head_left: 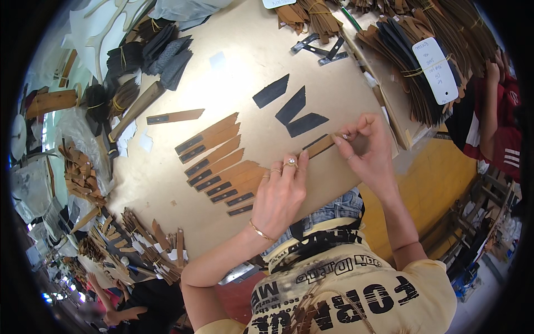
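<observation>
a pale yellow tee with black print, denim shorts, rings and a gold bracelet on the left hand (281,192).

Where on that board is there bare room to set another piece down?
The widest bare patch of the board lies above the fanned row of tan strips, left of the three black pieces. Another lies low on the left, below the strips. It is crowded where the left hand and right hand work a strip, and along the bundle-lined edges.
</observation>
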`<state>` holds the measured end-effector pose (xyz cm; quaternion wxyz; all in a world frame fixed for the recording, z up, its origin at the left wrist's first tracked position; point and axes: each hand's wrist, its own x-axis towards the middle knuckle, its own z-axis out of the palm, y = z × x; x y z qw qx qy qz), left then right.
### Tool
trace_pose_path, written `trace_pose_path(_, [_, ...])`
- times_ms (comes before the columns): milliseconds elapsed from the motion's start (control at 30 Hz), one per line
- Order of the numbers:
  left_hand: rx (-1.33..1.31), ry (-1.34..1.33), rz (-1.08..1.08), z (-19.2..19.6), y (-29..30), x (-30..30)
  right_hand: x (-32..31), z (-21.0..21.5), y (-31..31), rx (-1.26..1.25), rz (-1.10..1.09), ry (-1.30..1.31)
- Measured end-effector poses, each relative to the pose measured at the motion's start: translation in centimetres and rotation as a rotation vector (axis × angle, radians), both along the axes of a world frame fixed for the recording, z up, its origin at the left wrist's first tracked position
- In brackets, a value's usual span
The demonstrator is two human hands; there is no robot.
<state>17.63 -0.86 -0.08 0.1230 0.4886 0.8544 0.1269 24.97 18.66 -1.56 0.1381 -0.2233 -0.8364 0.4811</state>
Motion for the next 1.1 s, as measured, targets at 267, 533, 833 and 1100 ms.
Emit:
trace_pose_path(267, [0.001, -0.013, 0.012, 0.1, 0.0, 0.1, 0.6, -1.0, -0.2, 0.012, 0.004, 0.028])
trace_pose_path(533, [0.12, -0.241, 0.119, 0.4, -0.3, -1.3, 1.1, -0.1, -1.6, 0.789, 0.243, 0.012])
trace_pose_path(833, [0.473, -0.666, 0.471, 1.1, 0.4, -0.9, 1.0, 2.9, -4.7, 0.378, 0.351, -0.061])
trace_pose_path(1100, [0.674, -0.478, 0.502, 0.2, 1.3, -0.4, 0.0, 1.8, -3.9, -0.24, 0.112, -0.13])
